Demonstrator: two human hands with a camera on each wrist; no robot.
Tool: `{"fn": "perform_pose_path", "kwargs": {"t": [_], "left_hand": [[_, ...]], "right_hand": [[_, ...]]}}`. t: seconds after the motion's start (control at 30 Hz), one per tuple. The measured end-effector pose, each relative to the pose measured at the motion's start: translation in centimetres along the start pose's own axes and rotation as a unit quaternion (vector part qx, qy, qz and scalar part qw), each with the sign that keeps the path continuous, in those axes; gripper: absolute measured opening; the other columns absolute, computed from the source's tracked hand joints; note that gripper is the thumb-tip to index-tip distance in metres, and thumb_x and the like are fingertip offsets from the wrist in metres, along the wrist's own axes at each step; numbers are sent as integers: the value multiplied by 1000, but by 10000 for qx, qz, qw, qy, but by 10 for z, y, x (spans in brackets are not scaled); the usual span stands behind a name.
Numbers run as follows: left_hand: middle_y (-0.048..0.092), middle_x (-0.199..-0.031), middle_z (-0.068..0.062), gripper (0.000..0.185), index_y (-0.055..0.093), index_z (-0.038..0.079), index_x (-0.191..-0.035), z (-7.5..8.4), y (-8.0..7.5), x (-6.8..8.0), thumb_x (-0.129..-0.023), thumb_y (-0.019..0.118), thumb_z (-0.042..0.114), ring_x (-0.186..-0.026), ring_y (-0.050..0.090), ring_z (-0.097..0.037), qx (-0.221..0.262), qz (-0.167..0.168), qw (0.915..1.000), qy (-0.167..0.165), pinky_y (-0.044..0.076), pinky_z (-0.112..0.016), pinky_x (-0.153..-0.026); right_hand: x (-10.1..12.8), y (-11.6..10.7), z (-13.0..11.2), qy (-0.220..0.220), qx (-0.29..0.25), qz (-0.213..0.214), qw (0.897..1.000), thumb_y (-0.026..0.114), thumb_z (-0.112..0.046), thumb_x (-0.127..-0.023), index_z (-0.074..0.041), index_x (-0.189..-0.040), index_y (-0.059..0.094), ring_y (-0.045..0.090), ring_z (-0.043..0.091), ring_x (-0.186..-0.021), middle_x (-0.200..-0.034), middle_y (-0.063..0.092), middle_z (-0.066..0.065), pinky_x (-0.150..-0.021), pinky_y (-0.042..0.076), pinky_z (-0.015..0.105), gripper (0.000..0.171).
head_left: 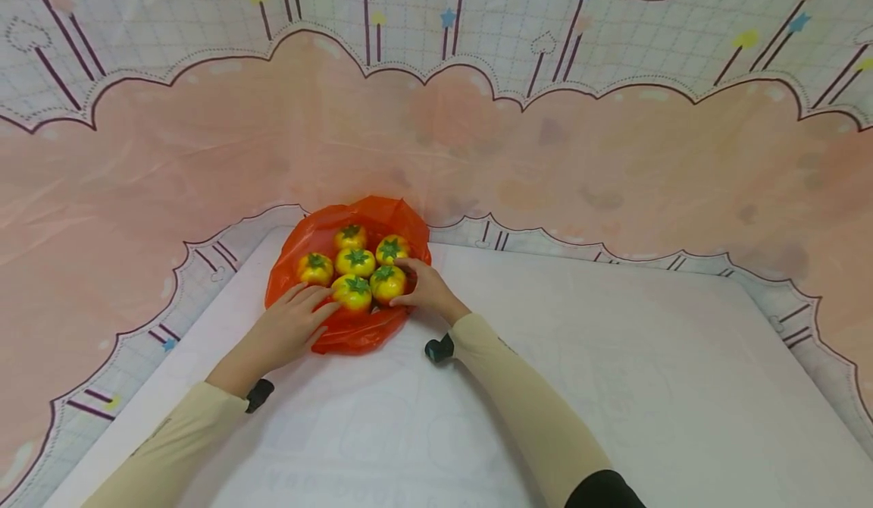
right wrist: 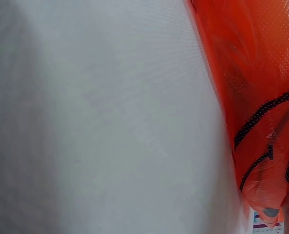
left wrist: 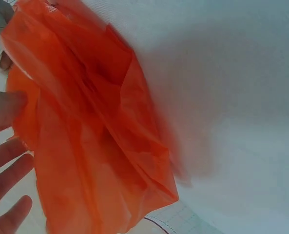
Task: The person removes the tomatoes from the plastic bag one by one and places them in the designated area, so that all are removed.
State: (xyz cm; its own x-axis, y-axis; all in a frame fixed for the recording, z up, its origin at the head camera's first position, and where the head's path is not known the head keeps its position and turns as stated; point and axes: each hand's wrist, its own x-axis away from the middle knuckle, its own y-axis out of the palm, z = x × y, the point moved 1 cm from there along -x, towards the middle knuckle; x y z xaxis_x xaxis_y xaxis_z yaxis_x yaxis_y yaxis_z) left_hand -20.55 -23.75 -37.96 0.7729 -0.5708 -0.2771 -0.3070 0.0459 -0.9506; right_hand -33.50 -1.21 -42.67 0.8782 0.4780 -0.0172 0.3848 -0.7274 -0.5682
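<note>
Hands met over an orange plastic bag (head_left: 355, 333) spread flat on the white tabletop (head_left: 614, 387), near its far-left part, where six yellow toy persimmons (head_left: 355, 261) with green caps sat bunched on the film. The left hand (head_left: 289, 330) lay on the bag's near-left edge, fingers straight and loosely spread, tips touching the nearest fruit (head_left: 352, 293). The right hand (head_left: 424, 290) curled its fingers round the near-right persimmon (head_left: 388, 282), seemingly gripping it. Both wrist views showed little but crumpled orange film (left wrist: 100, 146) against white cloth (right wrist: 100, 122). The step looked like the first pick from the cluster; lifting that fruit cleanly would likely call for the left hand to pin the bag down.
</note>
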Motion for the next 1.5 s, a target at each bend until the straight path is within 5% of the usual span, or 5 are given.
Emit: {"fn": "perform_pose_path", "kwargs": {"t": [0.2, 0.9, 1.1, 1.5], "left_hand": [[67, -108, -13, 35, 64, 5, -110, 0, 0, 0, -78, 75, 15, -107, 59, -33, -123, -100, 9999, 68, 42, -54, -101], [69, -100, -14, 33, 65, 3, -102, -7, 1, 7, -74, 77, 18, -100, 60, -33, -192, -422, 9989, -52, 39, -56, -102], [68, -91, -12, 20, 67, 5, -89, -6, 0, 8, -72, 78, 8, -93, 61, -31, -491, -211, 9986, 28, 45, -52, -96], [70, -93, -13, 25, 67, 5, -94, -7, 2, 8, -71, 78, 7, -91, 64, -30, -518, -73, 9985, -153, 51, -49, -89]], "right_hand": [[1, 0, -1, 63, 20, 2, 10000, 78, -16, -75, -15, -137, 45, 41, 26, -132, -143, 44, 8, -109, 39, 42, 70], [1, 0, -1, 27, 128, 57, 9999, 77, -17, -76, -12, -136, 47, 43, 27, -130, -140, 46, 10, -107, 40, 41, 67], [1, 0, 0, 113, 118, 37, 9999, 78, -18, -76, -14, -136, 47, 42, 27, -131, -141, 45, 9, -107, 41, 41, 67], [0, 1, 3, 142, 125, 16, 9998, 78, -19, -76, -13, -135, 46, 43, 26, -129, -140, 45, 9, -104, 44, 40, 68]]}}
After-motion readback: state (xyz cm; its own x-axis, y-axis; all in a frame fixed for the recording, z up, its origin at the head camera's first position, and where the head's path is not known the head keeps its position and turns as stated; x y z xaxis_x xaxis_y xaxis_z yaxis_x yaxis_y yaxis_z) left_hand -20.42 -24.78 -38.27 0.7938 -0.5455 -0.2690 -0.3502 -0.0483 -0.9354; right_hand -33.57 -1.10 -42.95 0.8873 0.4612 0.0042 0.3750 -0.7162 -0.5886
